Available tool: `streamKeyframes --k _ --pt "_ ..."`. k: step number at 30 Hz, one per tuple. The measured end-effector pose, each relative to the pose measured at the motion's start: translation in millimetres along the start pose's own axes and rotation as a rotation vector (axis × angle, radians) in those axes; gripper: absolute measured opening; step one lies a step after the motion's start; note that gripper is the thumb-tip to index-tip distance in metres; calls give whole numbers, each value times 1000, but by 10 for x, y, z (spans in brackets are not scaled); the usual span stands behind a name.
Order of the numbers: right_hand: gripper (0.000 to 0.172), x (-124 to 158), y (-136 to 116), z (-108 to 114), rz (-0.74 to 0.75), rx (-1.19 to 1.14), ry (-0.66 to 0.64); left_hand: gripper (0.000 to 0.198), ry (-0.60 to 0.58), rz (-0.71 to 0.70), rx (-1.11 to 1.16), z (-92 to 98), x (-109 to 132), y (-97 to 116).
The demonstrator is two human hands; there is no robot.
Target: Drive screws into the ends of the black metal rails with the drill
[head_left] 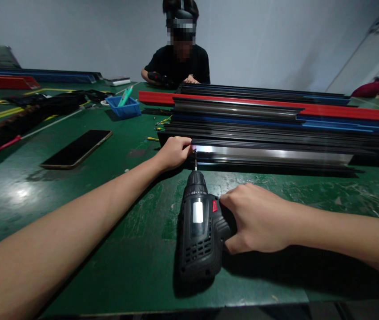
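Observation:
My right hand [256, 220] is wrapped round the grip of a black cordless drill [198, 231], which lies on its side low over the green table. Its bit [195, 160] points away from me and meets the near left end of a long dark metal profile [272, 155] with a shiny inner face. My left hand [175, 152] is closed on that same end of the profile, just left of the bit tip. Whether the bit sits in a screw there is too small to tell.
More long black, blue and red profiles [229, 100] lie behind. Yellow-green wire ends [152, 139] stick out at their left. A phone [78, 149], a blue bin [124, 106] and a dark cable bundle [32, 113] lie left on the table [126, 275]. A co-worker [184, 62] sits opposite.

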State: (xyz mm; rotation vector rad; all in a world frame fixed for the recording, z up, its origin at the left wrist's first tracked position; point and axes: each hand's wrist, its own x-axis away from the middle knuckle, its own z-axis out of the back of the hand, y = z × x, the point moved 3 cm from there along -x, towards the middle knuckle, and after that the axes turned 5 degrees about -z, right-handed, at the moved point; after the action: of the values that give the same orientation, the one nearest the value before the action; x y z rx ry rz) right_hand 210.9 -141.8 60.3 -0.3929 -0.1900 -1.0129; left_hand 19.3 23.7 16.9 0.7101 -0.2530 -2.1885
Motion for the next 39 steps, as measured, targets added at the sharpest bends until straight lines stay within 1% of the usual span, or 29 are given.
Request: streamKeyframes --k 5,17,32,39 --pt "42 -8 4 -3 11 10 21 31 -1 14 4 2 -4 7" --pt "43 0 7 -18 7 10 11 29 -11 14 5 -6 2 -3" --pt "38 5 -4 -4 23 -7 28 31 -12 27 9 -5 0 0" --pt "41 -4 -2 -5 17 13 21 30 -16 16 12 3 -5 31"
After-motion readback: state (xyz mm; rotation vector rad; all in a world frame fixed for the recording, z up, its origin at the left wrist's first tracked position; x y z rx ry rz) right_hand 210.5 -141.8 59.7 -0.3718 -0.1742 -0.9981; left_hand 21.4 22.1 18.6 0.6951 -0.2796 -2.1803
